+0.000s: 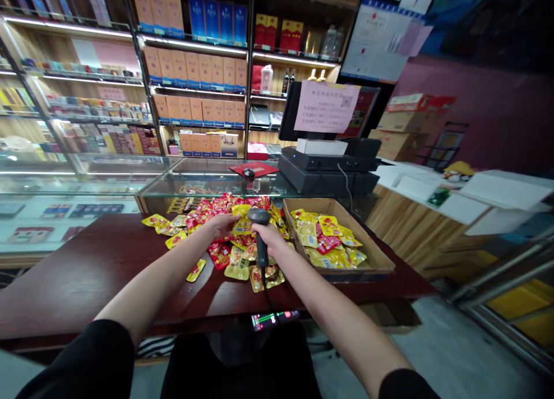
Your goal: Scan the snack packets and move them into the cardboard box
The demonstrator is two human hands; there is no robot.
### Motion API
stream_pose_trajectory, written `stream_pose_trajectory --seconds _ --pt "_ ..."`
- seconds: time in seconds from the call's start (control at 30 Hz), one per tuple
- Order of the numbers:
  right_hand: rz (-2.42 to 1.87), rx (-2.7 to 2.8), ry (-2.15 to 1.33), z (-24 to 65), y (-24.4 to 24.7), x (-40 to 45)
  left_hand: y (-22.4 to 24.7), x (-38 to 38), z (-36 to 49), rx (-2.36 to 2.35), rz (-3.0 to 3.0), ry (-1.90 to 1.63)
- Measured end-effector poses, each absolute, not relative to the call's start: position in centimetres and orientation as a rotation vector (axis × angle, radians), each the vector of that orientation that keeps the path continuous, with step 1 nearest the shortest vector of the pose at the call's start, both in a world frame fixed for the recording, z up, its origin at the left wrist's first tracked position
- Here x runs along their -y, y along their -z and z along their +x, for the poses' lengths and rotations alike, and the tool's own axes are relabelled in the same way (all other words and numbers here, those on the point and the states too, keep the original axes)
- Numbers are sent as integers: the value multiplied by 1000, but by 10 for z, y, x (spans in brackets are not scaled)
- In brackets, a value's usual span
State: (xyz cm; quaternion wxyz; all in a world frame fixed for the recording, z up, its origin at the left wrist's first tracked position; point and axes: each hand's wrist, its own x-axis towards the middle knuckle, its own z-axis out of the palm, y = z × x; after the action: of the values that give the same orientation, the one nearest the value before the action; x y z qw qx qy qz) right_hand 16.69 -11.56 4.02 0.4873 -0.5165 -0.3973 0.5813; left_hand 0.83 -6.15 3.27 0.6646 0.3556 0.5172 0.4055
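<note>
Shelves (194, 43) stood behind the dark worktop (108, 255), where most packets (194, 215) lay heaped loose. Above them, the left grip (222, 226) pinched a yellow packet (242, 220); the right grip (272, 237) wrapped round a scanner (262, 252). Farther right, the box (387, 266) held a smaller share.

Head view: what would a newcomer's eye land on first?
The heap of red and yellow packets spread mid-counter, with both hands, left and right, at it, the right gripping a dark handheld scanner. Next, the open cardboard box of similar packets, right of the heap. Behind, the pink notice on the monitor.
</note>
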Motion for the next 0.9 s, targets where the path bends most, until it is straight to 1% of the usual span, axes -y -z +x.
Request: stream_pose_trajectory --seconds 0.1,0.27,0.57,0.9 --pt "-1284 982 -1414 158 -35 134 -32 59 12 -1232 784 -914" --pt "-1229 1017 -1626 144 -27 164 -35 57 18 -1282 776 -894" --pt "-1318 1199 -1457 139 -24 186 -39 53 14 -1284 759 -882" --pt "-1254 1175 -1477 138 -29 186 -36 50 9 -1285 746 -894"
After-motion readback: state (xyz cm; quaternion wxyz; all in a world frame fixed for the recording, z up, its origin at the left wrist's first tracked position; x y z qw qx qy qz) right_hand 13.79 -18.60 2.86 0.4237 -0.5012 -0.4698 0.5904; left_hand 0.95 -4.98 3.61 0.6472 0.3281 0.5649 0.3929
